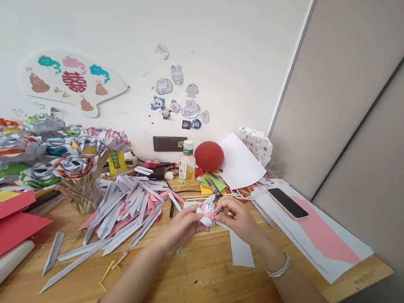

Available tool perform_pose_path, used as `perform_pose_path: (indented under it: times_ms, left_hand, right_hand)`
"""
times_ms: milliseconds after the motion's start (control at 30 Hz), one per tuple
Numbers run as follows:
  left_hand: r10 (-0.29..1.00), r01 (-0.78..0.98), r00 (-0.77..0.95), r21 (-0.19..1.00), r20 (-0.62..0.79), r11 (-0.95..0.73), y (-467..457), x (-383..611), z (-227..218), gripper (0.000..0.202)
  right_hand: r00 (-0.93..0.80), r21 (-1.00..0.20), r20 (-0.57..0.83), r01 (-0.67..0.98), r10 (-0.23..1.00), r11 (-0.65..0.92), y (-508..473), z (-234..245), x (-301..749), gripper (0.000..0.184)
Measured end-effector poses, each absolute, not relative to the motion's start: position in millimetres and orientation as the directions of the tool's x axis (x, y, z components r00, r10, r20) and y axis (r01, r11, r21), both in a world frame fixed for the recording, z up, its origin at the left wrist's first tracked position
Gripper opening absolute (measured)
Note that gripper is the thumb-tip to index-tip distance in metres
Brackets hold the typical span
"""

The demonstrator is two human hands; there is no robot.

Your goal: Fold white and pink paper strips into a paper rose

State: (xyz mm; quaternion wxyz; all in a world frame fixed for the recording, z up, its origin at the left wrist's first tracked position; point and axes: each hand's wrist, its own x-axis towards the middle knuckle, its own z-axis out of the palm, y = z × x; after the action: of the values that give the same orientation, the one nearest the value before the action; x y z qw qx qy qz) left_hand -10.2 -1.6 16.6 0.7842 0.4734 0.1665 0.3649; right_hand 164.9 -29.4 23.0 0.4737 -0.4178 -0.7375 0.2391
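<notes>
A small pink and white folded paper flower (pixel 206 213) is held up over the table between my two hands. My left hand (pixel 185 224) grips it from the left, fingers closed around its side. From the right, my right hand (pixel 236 217) pinches the flower's edge between thumb and fingertips. Below my right hand lies a white paper strip (pixel 242 248). Left of my hands spreads a pile of folded white and pink paper strips (pixel 132 208). Scissors (pixel 214 187) lie just behind the flower, on coloured paper.
Paper flowers on sticks stand in a clear container (pixel 85 196) at the left, near red paper (pixel 9 232). A drink bottle (pixel 187 162), a red balloon (pixel 209 156) and a tissue pack (pixel 256 144) stand at the back. A phone (pixel 287 203) lies on paper sheets at the right.
</notes>
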Motion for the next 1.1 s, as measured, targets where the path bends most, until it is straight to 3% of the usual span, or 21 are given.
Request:
perform_pose_path:
  times_ms: [367, 667, 967, 1100]
  left_hand:
    - [0.704, -0.316, 0.708, 0.916, 0.055, 0.246, 2.7, -11.3, 8.6, 0.013]
    - [0.704, -0.334, 0.708, 0.905, 0.057, 0.262, 4.2, -10.8, 8.4, 0.015]
    - [0.721, -0.375, 0.689, 0.887, 0.073, 0.268, 0.5, -11.4, 14.0, 0.014]
    - [0.731, -0.397, 0.678, 0.876, 0.077, 0.276, -0.5, -10.5, 14.7, 0.013]
  right_hand:
    - [-0.324, -0.791, 0.362, 0.388, 0.874, 0.472, -27.6, 26.5, 169.7, 0.016]
    - [-0.282, -0.687, 0.503, 0.444, 0.817, 0.576, -29.2, 24.0, 164.7, 0.018]
    - [-0.256, -0.903, 0.294, 0.241, 0.921, 0.356, -26.7, 24.8, 164.6, 0.017]
    - [-0.154, -0.775, 0.485, 0.381, 0.861, 0.505, -27.7, 21.0, 162.7, 0.015]
